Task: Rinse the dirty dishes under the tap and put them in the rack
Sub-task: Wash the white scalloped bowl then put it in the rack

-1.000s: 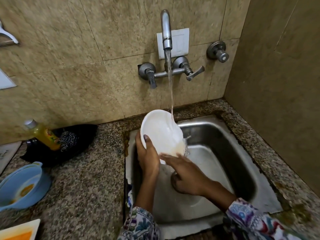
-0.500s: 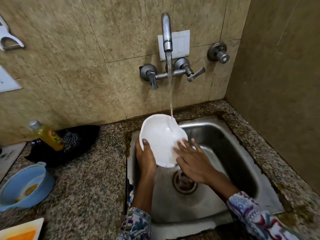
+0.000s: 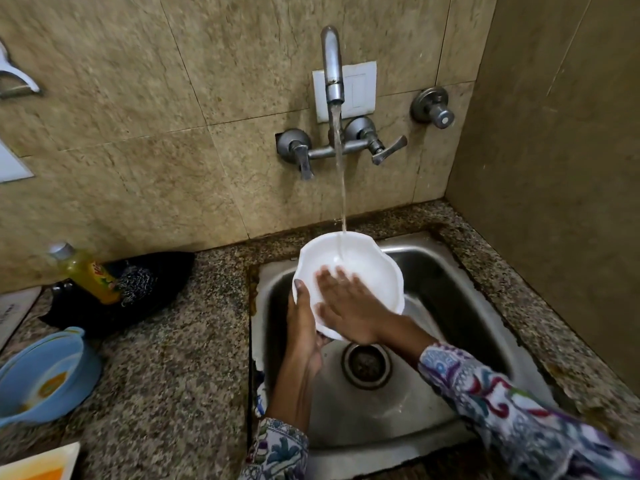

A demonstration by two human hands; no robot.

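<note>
A white plate with a wavy rim (image 3: 374, 268) is tilted over the steel sink (image 3: 460, 306), and water from the wall tap (image 3: 331, 64) runs onto its upper part. My left hand (image 3: 303, 327) grips the plate's left edge, thumb on the rim. My right hand (image 3: 349, 306) lies flat on the plate's face with fingers spread. A blue bowl (image 3: 41, 379) with orange residue sits on the counter at far left. A white dish with orange residue (image 3: 38, 464) shows at the bottom left corner. No rack is in view.
A yellow soap bottle (image 3: 86, 271) and a steel scrubber (image 3: 136, 282) lie on a black tray (image 3: 166, 271) on the granite counter (image 3: 166, 375). The drain (image 3: 365, 365) is open in the sink. A side wall (image 3: 554, 168) stands on the right.
My right hand has moved from under the plate's lower edge up onto its face. The plate has turned more towards me under the stream.
</note>
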